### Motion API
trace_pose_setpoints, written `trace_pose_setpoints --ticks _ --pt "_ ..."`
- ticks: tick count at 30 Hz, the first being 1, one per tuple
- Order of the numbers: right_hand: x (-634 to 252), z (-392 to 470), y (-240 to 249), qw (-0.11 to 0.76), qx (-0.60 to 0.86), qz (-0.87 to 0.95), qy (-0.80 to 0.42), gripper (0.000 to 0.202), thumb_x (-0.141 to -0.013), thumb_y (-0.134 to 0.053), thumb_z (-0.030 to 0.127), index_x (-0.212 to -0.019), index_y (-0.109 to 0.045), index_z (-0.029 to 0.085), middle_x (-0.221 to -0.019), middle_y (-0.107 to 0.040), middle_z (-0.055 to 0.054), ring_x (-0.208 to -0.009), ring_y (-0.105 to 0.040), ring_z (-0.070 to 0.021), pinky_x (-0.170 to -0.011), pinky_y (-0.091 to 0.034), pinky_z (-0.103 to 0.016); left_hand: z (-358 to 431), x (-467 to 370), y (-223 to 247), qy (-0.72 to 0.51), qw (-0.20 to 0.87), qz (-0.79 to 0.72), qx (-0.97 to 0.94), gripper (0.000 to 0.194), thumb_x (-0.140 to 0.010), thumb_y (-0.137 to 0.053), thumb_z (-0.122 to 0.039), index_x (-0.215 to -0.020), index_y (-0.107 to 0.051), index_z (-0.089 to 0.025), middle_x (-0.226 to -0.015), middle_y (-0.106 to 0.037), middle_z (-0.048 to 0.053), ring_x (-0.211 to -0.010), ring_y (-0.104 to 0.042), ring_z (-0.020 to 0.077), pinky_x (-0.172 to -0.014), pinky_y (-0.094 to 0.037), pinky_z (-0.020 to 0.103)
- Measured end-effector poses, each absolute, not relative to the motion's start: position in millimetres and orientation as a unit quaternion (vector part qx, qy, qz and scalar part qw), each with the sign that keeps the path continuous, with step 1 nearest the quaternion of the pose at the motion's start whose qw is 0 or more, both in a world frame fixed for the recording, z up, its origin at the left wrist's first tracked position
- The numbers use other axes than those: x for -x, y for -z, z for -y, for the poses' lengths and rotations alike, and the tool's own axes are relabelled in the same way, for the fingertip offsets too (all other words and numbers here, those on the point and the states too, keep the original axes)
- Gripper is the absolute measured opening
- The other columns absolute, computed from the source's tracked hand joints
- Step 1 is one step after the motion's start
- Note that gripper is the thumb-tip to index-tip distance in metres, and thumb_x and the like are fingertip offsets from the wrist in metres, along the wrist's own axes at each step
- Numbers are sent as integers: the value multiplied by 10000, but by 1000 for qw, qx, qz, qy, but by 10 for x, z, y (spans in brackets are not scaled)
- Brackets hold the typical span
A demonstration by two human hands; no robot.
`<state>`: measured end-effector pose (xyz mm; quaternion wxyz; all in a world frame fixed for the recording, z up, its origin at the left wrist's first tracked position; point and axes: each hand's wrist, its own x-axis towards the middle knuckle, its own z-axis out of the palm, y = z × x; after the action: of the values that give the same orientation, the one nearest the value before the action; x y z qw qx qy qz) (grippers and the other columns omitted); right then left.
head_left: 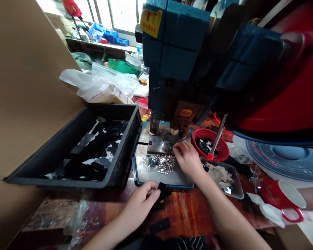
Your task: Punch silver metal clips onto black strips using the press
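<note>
The left hand [143, 199] was closed on some black pieces [165, 192], pinching them between thumb and fingers above the near edge of the bench [195, 210]. The right hand [188, 159] had its fingers curled at the metal die plate [160, 144] of a blue press [177, 52]; whether it gripped anything could not be told. Small shiny metal parts [165, 163] lay heaped just in front of the plate, beside that hand. Another black strip [160, 226] lay near the left hand. To the right stood a red basket [225, 150] and a clear tub [240, 187] of flat pieces, with a red mug [272, 192] farther out. To the left, a dark bin [125, 147] held black and pale scraps.
</note>
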<state>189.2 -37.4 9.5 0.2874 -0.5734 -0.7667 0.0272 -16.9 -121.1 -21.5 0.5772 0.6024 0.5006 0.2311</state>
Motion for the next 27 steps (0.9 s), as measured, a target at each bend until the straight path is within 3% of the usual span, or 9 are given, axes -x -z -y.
trace_pose_setpoints --ticks 3,7,13,17,22,27 --pt "-1894 102 -171 266 562 783 20 183 -891 -473 238 -878 -650 197 -839 -628 -56 -830 -546 -207 -780 -424 -320 1144 116 105 -286 670 -497 -472 307 -833 -487 -435 -999 -522 -180 -778 -680 25 -685 -620 152 -568 -454 242" --pt "-1914 6 -176 233 551 800 52 224 -891 -473 236 -964 -684 217 -905 -643 -63 -879 -532 -224 -820 -416 -356 1045 99 2 -356 698 -521 -339 395 -802 -572 -397 -1130 -521 -182 -853 -693 46 -684 -644 133 -558 -476 219" --pt "-1981 238 -127 331 515 791 2 284 -903 -450 253 -1102 -647 209 -1020 -638 -80 -965 -547 -224 -883 -432 -393 945 125 -76 -401 737 -485 -247 409 -783 -635 -299 -1165 -549 -176 -928 -696 74 -691 -652 127 -567 -505 207" --pt "-1935 552 -77 395 546 724 -143 246 -906 -455 310 -1016 -654 216 -960 -661 -68 -928 -586 -211 -855 -455 -365 923 93 -135 -417 727 -489 -243 435 -756 -676 -242 -1164 -550 -163 -898 -689 59 -724 -649 130 -604 -517 206" --pt "-1767 852 -15 365 547 623 -424 252 -888 -471 398 -940 -623 203 -763 -647 -15 -719 -597 -159 -678 -466 -267 926 21 -146 -419 718 -490 -262 413 -743 -686 -220 -1134 -566 -163 -841 -672 26 -751 -634 126 -632 -521 210" --pt "-1692 882 -17 372 554 581 -465 243 -854 -508 391 -733 -565 187 -645 -576 16 -629 -516 -127 -615 -402 -240 938 -24 -115 -420 723 -474 -275 435 -719 -706 -229 -1130 -576 -167 -815 -679 25 -764 -635 136 -661 -523 227"
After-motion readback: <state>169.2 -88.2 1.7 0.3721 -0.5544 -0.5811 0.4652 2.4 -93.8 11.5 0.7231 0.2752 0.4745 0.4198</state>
